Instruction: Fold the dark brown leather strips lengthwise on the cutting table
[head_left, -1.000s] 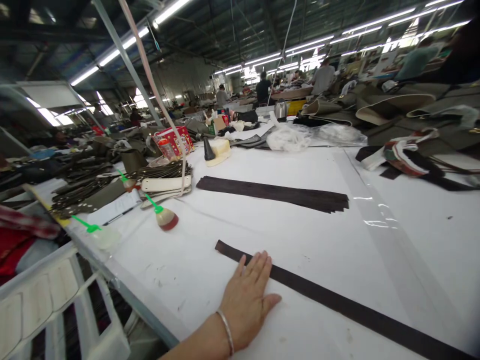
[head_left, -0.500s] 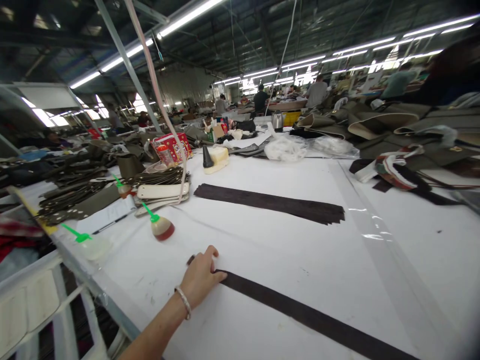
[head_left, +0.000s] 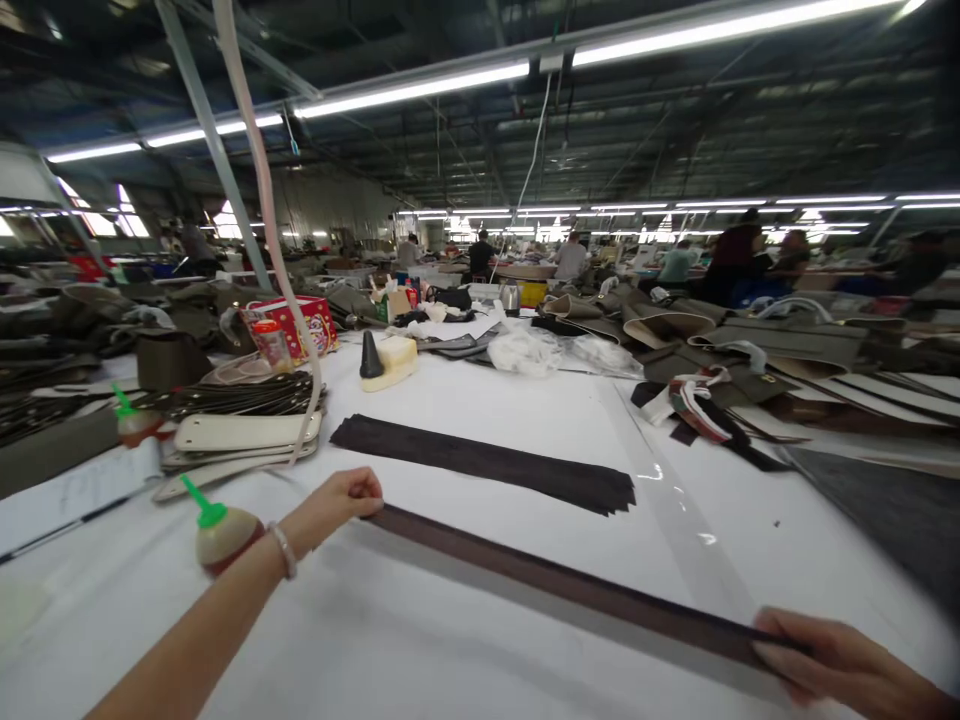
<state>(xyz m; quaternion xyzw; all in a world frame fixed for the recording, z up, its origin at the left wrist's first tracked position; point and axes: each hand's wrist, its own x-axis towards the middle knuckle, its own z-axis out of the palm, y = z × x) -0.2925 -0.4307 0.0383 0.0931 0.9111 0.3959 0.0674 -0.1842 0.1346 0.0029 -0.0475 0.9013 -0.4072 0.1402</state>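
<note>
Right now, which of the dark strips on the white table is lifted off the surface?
The long brown strip, stretched between the left hand and the right hand, is raised. The other dark strips lie flat in a stack behind it, untouched.

strip [head_left: 570,585] between both hands, strip stack [head_left: 487,465] behind it, glue bottle [head_left: 217,535] to the left

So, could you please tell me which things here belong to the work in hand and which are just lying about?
In hand:
left hand
right hand
dark strap held at both ends

Lying about:
stack of dark strips
green-nozzled bottle
cream pieces
black cone
</note>
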